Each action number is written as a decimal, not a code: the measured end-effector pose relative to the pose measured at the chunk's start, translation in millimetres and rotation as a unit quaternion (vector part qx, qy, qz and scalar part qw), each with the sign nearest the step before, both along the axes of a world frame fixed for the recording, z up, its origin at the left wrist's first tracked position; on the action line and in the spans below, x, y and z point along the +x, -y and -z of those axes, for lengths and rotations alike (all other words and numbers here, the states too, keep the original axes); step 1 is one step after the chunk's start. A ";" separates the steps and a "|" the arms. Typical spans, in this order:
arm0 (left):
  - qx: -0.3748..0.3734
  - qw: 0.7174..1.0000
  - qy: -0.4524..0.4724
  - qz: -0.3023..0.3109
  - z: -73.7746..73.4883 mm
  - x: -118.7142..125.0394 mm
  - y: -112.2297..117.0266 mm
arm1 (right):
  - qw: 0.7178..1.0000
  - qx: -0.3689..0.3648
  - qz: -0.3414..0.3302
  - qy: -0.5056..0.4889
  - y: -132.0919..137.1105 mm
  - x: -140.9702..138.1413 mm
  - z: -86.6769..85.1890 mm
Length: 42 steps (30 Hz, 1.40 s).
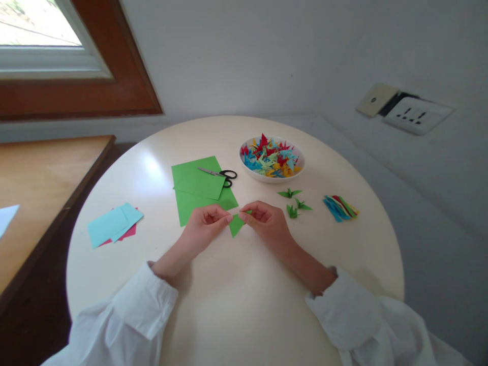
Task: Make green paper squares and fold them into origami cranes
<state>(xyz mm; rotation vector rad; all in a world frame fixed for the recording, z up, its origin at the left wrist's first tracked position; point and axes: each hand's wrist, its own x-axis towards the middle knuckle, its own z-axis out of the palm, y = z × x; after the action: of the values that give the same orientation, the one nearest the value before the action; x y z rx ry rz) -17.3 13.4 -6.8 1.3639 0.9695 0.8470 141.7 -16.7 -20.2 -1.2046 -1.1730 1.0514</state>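
Between my two hands is a small folded piece of green paper (237, 225), its pointed end hanging toward me. My left hand (208, 222) pinches its left corner between thumb and fingers. On the other side, my right hand (266, 219) grips the upper right edge in the same way. Just beyond my hands lie green paper sheets (190, 203), with black-handled scissors (217, 173) resting across them. Several small green folded paper cranes (293, 211) sit to the right of my right hand.
A white bowl (263, 178) full of colourful paper cranes (271, 156) stands at the back of the round table (244, 315). Coloured paper strips (340, 208) lie to the right, light blue and red paper pieces (110, 226) to the left. A wooden surface (49, 178) adjoins at left.
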 end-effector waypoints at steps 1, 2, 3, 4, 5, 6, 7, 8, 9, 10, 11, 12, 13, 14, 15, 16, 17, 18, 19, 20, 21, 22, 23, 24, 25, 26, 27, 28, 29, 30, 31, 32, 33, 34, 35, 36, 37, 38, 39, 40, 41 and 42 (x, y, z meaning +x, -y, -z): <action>-0.001 1.000 -0.001 -0.003 0.2 0.0 -0.1 | 1.000 0.000 -0.009 0.001 -0.1 0.3 0.8; -0.002 1.000 -0.002 -0.006 0.4 0.0 -0.2 | 1.000 -0.001 -0.018 0.003 -0.1 0.6 1.6; -0.003 1.000 -0.003 -0.006 0.5 0.0 -0.2 | 1.000 -0.002 -0.025 0.007 -0.1 1.0 2.2; -0.004 1.000 -0.003 -0.005 0.4 0.0 -0.1 | 0.999 -0.003 -0.030 0.013 -0.1 1.3 2.7; -0.005 1.000 -0.003 -0.004 0.2 -0.1 0.0 | 0.999 -0.004 -0.032 0.019 -0.1 1.6 2.9; -0.006 1.000 -0.003 -0.002 0.0 -0.2 0.1 | 0.999 -0.005 -0.032 0.024 0.0 1.8 3.0; -0.007 1.000 -0.004 -0.001 -0.2 -0.2 0.1 | 0.999 -0.005 -0.030 0.026 0.0 1.9 2.8; -0.008 1.000 -0.006 -0.001 -0.3 -0.2 0.2 | 0.999 -0.006 -0.028 0.028 0.1 1.9 2.5; -0.009 1.000 -0.007 -0.002 -0.3 -0.2 0.2 | 0.999 -0.006 -0.025 0.028 0.2 1.9 2.0; -0.011 1.000 -0.006 -0.003 -0.3 0.0 0.2 | 0.999 -0.005 -0.023 0.027 0.4 1.8 1.3; -0.015 1.000 -0.001 -0.003 -0.1 0.2 0.2 | 0.999 -0.004 -0.020 0.027 0.5 1.6 0.6; -0.021 1.000 0.006 -0.002 0.0 0.5 0.2 | 1.000 -0.003 -0.017 0.026 0.8 1.3 -0.3; -0.030 0.999 0.015 0.004 0.0 0.9 0.4 | 1.000 -0.002 -0.015 0.023 1.0 0.9 -1.2; -0.041 0.999 0.024 0.013 -0.1 1.3 0.6 | 1.000 -0.003 -0.016 0.016 1.3 0.5 -2.1; -0.050 0.998 0.030 0.024 -0.4 1.6 1.0 | 1.000 -0.005 -0.018 0.006 1.6 -0.1 -3.0; -0.056 0.997 0.031 0.037 -0.8 1.9 1.4 | 1.000 -0.007 -0.023 -0.006 1.9 -0.8 -3.9; -0.056 0.997 0.026 0.050 -1.3 2.1 1.9 | 0.999 -0.008 -0.028 -0.018 2.2 -1.4 -4.8; -0.050 0.997 0.017 0.062 -1.9 2.1 2.3 | 0.999 -0.008 -0.034 -0.026 2.4 -2.1 -5.6; -0.040 0.997 0.007 0.070 -2.3 2.0 2.6 | 0.999 -0.009 -0.037 -0.027 2.6 -2.6 -6.3; -0.028 0.997 -0.004 0.074 -2.7 1.9 2.7 | 0.999 -0.009 -0.039 -0.024 2.7 -3.0 -6.9; -0.018 0.997 -0.014 0.075 -3.0 1.8 2.8 | 0.999 -0.008 -0.038 -0.017 2.7 -3.2 -7.3; -0.009 0.997 -0.020 0.074 -3.3 1.6 2.7 | 0.999 -0.007 -0.035 -0.009 2.7 -3.2 -7.4; -0.004 0.997 -0.024 0.070 -3.4 1.6 2.5 | 0.999 -0.005 -0.031 0.000 2.7 -3.0 -7.3; -0.002 0.997 -0.027 0.066 -3.5 1.6 2.3 | 1.000 -0.002 -0.028 0.009 2.6 -2.7 -7.0; -0.001 0.998 -0.028 0.061 -3.6 1.7 2.0 | 1.000 0.001 -0.025 0.016 2.6 -2.3 -6.5; 0.000 0.998 -0.028 0.055 -3.6 1.8 1.8 | 0.999 0.003 -0.023 0.025 2.7 -1.9 -5.8; 0.000 0.998 -0.027 0.050 -3.5 2.0 1.7 | 0.999 0.004 -0.024 0.033 2.7 -1.5 -5.2; 0.001 0.999 -0.027 0.044 -3.4 2.3 1.6 | 0.999 0.004 -0.025 0.041 2.9 -1.2 -4.6; 0.002 0.999 -0.026 0.039 -3.2 2.5 1.6 | 0.998 0.003 -0.027 0.048 3.0 -0.9 -4.1; 0.002 0.999 -0.027 0.035 -3.0 2.7 1.7 | 0.998 0.002 -0.028 0.054 3.1 -0.8 -3.7; 0.001 0.999 -0.028 0.031 -2.9 2.9 1.9 | 0.998 0.002 -0.029 0.058 3.2 -0.7 -3.3; -0.001 0.999 -0.030 0.028 -3.0 3.0 2.2 | 0.998 0.002 -0.031 0.061 3.3 -0.7 -3.1; -0.003 0.999 -0.033 0.026 -3.1 3.0 2.4 | 0.997 0.003 -0.033 0.063 3.3 -0.6 -2.8; -0.005 0.999 -0.037 0.023 -3.3 2.9 2.7 | 0.997 0.005 -0.035 0.065 3.3 -0.6 -2.7; -0.007 0.999 -0.041 0.022 -3.6 2.8 2.8 | 0.997 0.006 -0.038 0.068 3.3 -0.5 -2.5; -0.008 0.999 -0.045 0.020 -3.7 2.7 2.9 | 0.997 0.007 -0.039 0.072 3.3 -0.4 -2.4; -0.007 0.999 -0.048 0.020 -3.6 2.6 2.9 | 0.996 0.008 -0.040 0.077 3.3 -0.3 -2.3; -0.006 0.998 -0.051 0.021 -3.4 2.4 2.9 | 0.996 0.009 -0.041 0.084 3.3 -0.2 -2.3; -0.004 0.998 -0.052 0.021 -2.9 2.3 2.8 | 0.995 0.011 -0.042 0.090 3.4 -0.2 -2.2; -0.003 0.998 -0.052 0.022 -2.2 2.3 2.7 | 0.994 0.013 -0.042 0.096 3.4 -0.2 -2.2; -0.001 0.998 -0.051 0.024 -1.6 2.2 2.6 | 0.994 0.015 -0.043 0.102 3.5 -0.2 -2.2; 0.000 0.998 -0.050 0.026 -1.0 2.2 2.6 | 0.993 0.016 -0.044 0.106 3.5 -0.3 -2.1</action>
<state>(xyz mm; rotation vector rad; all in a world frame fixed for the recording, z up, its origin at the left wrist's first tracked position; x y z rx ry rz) -15.1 10.8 -5.8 1.4368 1.0071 0.7449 141.3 -20.1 -18.2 -1.2726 -1.4132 0.9826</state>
